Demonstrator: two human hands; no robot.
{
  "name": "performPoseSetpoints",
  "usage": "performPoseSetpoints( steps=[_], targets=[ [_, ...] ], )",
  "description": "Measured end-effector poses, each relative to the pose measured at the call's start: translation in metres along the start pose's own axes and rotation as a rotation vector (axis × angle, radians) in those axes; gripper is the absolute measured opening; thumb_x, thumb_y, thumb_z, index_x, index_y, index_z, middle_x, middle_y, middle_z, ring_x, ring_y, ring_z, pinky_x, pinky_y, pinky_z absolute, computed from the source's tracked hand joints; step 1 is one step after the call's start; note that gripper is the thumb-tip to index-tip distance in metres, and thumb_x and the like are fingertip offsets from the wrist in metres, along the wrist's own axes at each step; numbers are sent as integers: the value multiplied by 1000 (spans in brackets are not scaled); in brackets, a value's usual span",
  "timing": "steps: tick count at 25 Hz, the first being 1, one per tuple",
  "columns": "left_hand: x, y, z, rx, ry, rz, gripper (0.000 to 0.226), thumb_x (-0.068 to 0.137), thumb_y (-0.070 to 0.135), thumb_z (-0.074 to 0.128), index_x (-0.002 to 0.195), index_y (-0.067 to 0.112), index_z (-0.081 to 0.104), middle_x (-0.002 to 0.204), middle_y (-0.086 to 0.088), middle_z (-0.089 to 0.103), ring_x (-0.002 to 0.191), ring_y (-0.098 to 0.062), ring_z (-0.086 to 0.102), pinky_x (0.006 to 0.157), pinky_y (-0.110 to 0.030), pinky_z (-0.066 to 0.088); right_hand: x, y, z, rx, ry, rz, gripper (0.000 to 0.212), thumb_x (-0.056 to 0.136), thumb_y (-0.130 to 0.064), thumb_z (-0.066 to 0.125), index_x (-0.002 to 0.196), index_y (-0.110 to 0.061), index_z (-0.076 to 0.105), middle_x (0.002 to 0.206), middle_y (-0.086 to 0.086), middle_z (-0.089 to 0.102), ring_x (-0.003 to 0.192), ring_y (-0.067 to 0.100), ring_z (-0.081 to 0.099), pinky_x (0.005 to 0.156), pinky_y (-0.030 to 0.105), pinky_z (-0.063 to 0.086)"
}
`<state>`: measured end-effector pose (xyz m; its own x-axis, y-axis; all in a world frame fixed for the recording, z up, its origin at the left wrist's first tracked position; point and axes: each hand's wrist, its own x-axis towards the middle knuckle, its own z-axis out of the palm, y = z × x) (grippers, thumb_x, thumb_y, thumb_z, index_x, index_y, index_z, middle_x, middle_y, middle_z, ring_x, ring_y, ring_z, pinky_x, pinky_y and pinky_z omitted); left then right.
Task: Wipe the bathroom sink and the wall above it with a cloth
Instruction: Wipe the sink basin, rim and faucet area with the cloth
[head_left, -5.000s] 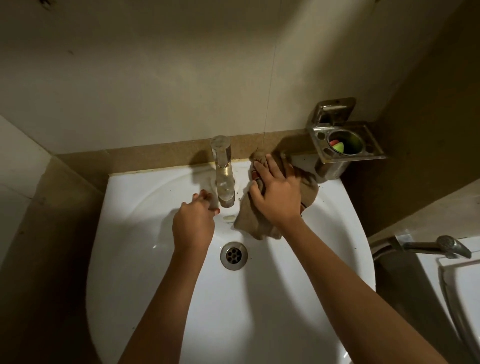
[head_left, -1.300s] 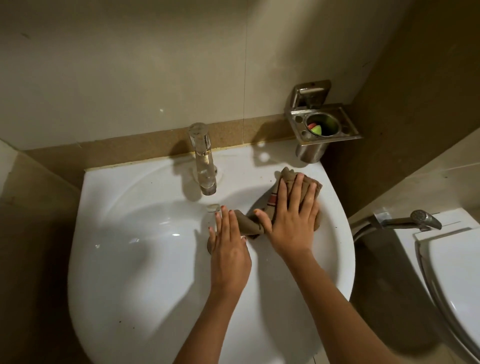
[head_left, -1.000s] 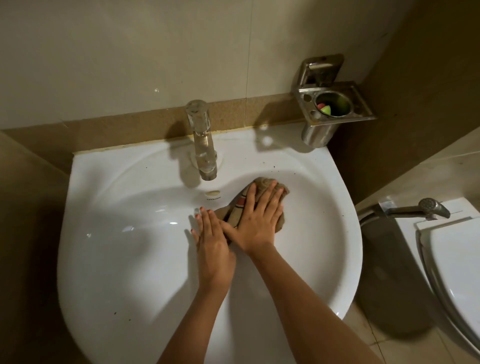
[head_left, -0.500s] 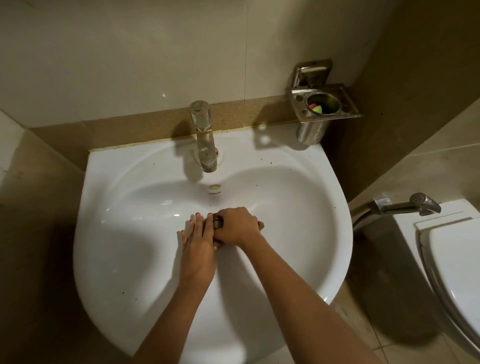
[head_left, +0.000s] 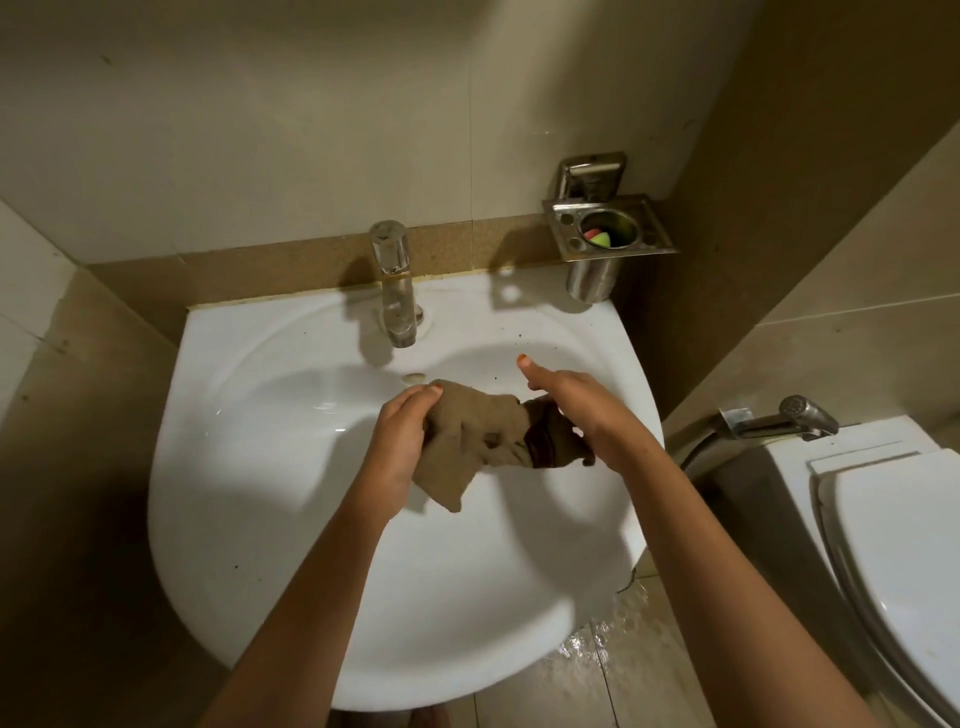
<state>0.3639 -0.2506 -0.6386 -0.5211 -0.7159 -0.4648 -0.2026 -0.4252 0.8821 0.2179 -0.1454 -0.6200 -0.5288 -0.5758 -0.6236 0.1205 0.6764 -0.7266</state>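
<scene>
A white round sink (head_left: 260, 519) fills the middle of the view, with small dark specks on its rim. Both hands hold a brown cloth (head_left: 478, 434) stretched between them, lifted over the bowl. My left hand (head_left: 402, 441) grips the cloth's left end. My right hand (head_left: 582, 410) holds the darker right end, its forefinger pointing out. The cloth hides the drain. The beige tiled wall (head_left: 311, 130) rises behind the sink.
A steel tap (head_left: 395, 283) stands at the sink's back. A metal holder (head_left: 608, 231) with a cup hangs on the wall at the back right. A toilet (head_left: 893, 545) and a hand sprayer (head_left: 784, 421) are at the right. The floor (head_left: 613, 654) below is wet.
The cloth was pressed on the right side of the bowl and bunched at the drain. Now both hands have lifted it and pulled it apart between them.
</scene>
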Motion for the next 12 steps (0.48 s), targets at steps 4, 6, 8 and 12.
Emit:
performPoseSetpoints(
  steps=[4, 6, 8, 12],
  targets=[
    [-9, 9, 3, -162, -128, -119, 27, 98, 24, 38, 95, 16, 63, 97, -6, 68, 90, -18, 63, 79, -30, 49, -17, 9, -7, 95, 276, -163, 41, 88, -44, 60, 92, -4, 66, 90, 7, 67, 85, 19, 62, 66, 27, 46],
    [-14, 8, 3, -236, -147, -167, 29, 99, 27, 35, 98, 16, 62, 99, -4, 68, 91, -16, 63, 77, -30, 50, -23, 12, -6, 17, 191, -42, 43, 89, -45, 59, 82, -4, 69, 82, 8, 71, 77, 20, 66, 65, 28, 48],
    [-16, 7, 1, -300, -143, -171, 29, 100, 28, 35, 102, 16, 61, 100, -4, 68, 91, -17, 63, 75, -31, 50, -27, 15, -2, -123, 103, -53, 40, 87, -43, 63, 79, -4, 70, 77, 7, 72, 75, 20, 69, 62, 24, 48],
    [-11, 8, -4, -347, -144, -176, 36, 99, 29, 36, 122, 8, 55, 115, -11, 63, 93, -20, 63, 72, -33, 53, -40, 19, 19, -192, -118, -443, 63, 57, -37, 88, 111, -18, 62, 99, -4, 58, 83, 8, 57, 73, 18, 48]
  ],
)
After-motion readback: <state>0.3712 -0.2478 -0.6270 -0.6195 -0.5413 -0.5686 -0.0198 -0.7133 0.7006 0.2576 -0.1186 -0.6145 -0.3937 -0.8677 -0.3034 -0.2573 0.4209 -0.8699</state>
